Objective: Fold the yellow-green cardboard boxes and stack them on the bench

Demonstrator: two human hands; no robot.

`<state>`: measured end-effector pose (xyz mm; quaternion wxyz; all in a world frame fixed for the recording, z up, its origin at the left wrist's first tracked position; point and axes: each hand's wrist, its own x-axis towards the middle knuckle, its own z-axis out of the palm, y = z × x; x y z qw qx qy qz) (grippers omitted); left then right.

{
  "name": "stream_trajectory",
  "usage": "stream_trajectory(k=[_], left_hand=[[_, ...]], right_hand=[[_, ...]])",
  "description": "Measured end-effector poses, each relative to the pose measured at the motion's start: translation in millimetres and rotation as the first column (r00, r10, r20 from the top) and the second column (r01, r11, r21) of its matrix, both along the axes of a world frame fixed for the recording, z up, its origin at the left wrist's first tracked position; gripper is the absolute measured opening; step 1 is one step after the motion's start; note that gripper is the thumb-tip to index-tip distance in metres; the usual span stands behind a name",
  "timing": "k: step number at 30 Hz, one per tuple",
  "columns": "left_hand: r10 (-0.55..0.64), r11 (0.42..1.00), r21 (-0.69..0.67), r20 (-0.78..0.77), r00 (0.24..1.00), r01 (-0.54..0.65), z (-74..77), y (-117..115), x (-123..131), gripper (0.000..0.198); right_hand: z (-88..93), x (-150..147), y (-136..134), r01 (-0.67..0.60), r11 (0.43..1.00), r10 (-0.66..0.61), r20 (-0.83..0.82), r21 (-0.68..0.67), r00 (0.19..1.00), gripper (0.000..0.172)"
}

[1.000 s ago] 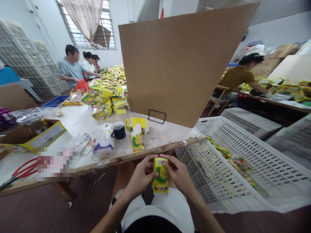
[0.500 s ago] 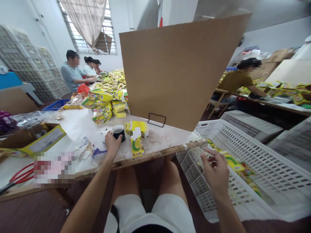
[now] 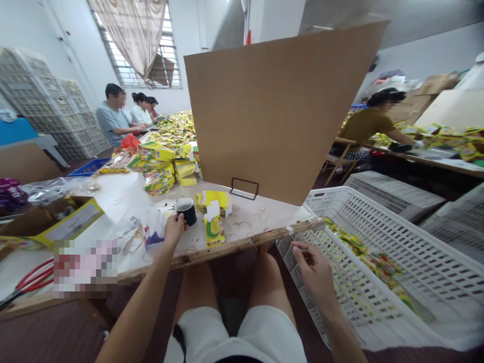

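Beige curtain [image 3: 132, 35], red-handled scissors [image 3: 18, 291], apparently

You get daylight from barred metal-framed window [image 3: 169, 40] at upper left, panes blown out white. White-topped surface [image 3: 117, 186] bright; your view dims beneath its worn wooden edge [image 3: 249, 241]. Dark cylindrical mug [image 3: 191, 217] near your left fingers [image 3: 181, 219] reads almost black. Large brown cardboard panel [image 3: 280, 121] matte, without glare. Wide lens stretches white perforated plastic crate [image 3: 416, 242] toward your right; upper right corner dark. Far yellow packet heap [image 3: 174, 123] soft. Pixel blocks mask pink patch [image 3: 94, 262].
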<state>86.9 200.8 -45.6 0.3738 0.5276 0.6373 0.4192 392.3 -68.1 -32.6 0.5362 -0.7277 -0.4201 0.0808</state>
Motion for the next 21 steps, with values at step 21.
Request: stream_trajectory(k=[21], left_hand=[[-0.381, 0.87, 0.388, 0.136, 0.914, 0.305, 126.6, -155, -19, 0.039]], right_hand=[[-8.8, -36, 4, -0.189, 0.981, 0.182, -0.118, -0.051, 0.976, 0.032]])
